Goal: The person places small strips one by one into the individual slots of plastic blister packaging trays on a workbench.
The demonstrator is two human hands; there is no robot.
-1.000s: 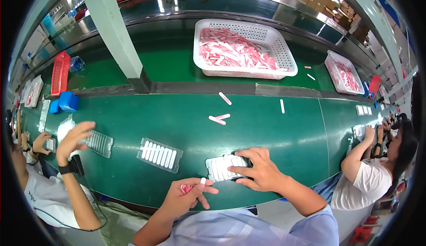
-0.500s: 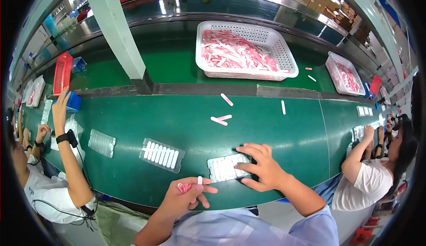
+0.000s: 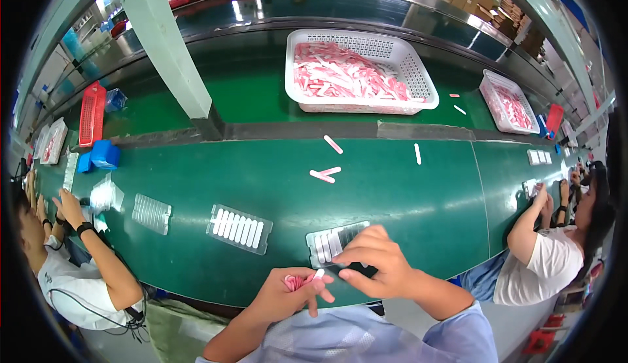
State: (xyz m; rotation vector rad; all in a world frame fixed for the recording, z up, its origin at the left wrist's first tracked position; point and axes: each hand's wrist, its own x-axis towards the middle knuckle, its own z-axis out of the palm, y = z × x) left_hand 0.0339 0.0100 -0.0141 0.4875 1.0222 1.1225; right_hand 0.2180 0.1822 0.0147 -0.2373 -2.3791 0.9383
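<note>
My left hand (image 3: 288, 295) is closed around a bunch of small pink-and-white nail files (image 3: 297, 282). One white nail file (image 3: 318, 275) sticks up between its thumb and fingers. My right hand (image 3: 383, 265) hovers over the near right part of a clear plastic tray (image 3: 313, 238), thumb and forefinger slightly apart with nothing visible between them. White nail files (image 3: 322, 248) lie side by side in the tray's left slots; my fingers hide part of the right side. To the left sits another clear tray (image 3: 263, 240) with a row of white nail files (image 3: 237, 226).
An unfilled clear tray (image 3: 152, 214) lies further left. Loose nail files (image 3: 333, 144) are scattered ahead on the green table (image 3: 392, 199). Behind a dark ledge stands a white basket (image 3: 366, 109) heaped with nail files. A metal post (image 3: 167, 49) rises at left. Co-workers sit on both sides.
My right hand has moved back toward me and its fingers have drawn closer together. My left hand has shifted slightly right. The left co-worker's raised arm has come down.
</note>
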